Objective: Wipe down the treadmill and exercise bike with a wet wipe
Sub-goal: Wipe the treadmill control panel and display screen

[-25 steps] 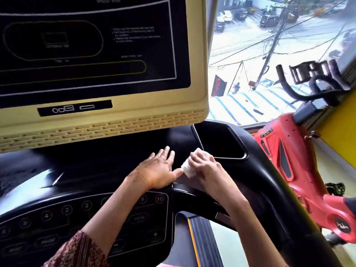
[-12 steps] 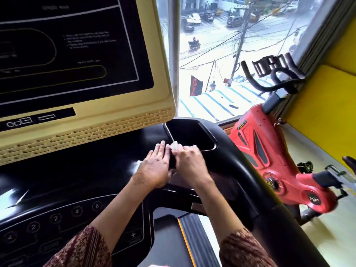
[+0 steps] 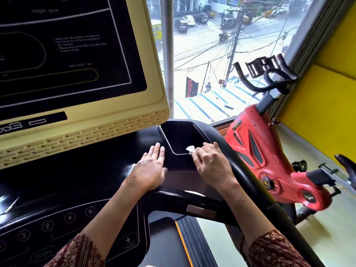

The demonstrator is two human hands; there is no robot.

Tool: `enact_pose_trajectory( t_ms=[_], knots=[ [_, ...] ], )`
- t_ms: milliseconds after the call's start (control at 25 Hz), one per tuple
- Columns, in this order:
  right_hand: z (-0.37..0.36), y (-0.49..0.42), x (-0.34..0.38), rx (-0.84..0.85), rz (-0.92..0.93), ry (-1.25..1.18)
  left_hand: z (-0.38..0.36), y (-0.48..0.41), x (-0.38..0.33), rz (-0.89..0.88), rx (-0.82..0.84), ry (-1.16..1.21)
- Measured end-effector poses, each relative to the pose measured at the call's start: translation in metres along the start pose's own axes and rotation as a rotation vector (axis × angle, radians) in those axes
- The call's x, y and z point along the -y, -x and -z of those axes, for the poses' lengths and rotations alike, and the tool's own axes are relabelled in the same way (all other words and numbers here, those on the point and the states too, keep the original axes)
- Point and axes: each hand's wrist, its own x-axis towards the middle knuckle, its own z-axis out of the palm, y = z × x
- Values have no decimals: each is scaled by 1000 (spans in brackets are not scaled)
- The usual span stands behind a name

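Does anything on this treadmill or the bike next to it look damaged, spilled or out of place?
Nothing stands out. The right hand holds a wet wipe at the tray's near edge, the left hand lies flat on the treadmill console, and the exercise bike stands upright. The pale patch beside the left hand may be glare.

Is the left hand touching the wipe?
Apart. The head view shows the left hand flat on the treadmill console, bare black surface between it and the wipe in the right hand.

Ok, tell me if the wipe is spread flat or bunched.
Bunched: only a small white wad of wet wipe shows under the right hand.
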Motion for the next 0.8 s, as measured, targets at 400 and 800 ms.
enact_pose_trajectory(
  t_ms=[400, 800],
  knots=[
    [9, -35, -20, 241, -136, -122, -3, -5, -3, 31, 10, -35],
    [7, 30, 32, 154, -368, 249, -4, -4, -1, 17, -33, -21]
  ],
)
